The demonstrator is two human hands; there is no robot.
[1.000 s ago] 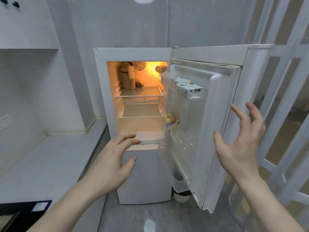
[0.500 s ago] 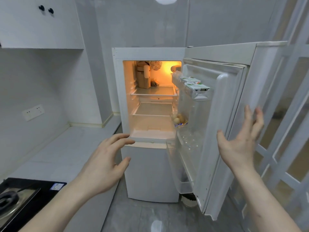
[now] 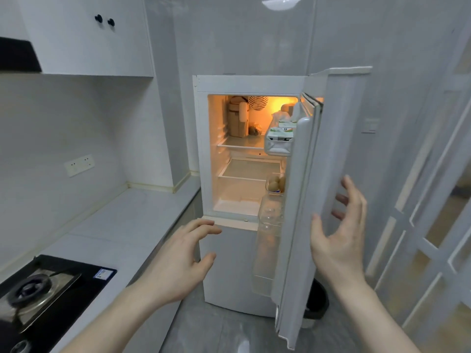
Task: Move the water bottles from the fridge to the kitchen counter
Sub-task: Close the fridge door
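Head view: both grips released, holding nothing. My left hand [image 3: 178,263] hovers, fingers spread, in front of the small white fridge [image 3: 229,263], below its lit compartment. My right hand [image 3: 339,233] is raised, palm toward the outer face of the open white fridge door [image 3: 300,200]. Clear plastic water bottles [image 3: 270,215] stand in the door's lower rack. The white stone surface [image 3: 122,225] at left is bare beside the black gas hob [image 3: 38,296].

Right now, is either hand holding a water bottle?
No. The left hand and right hand are both open and empty in front of the fridge.
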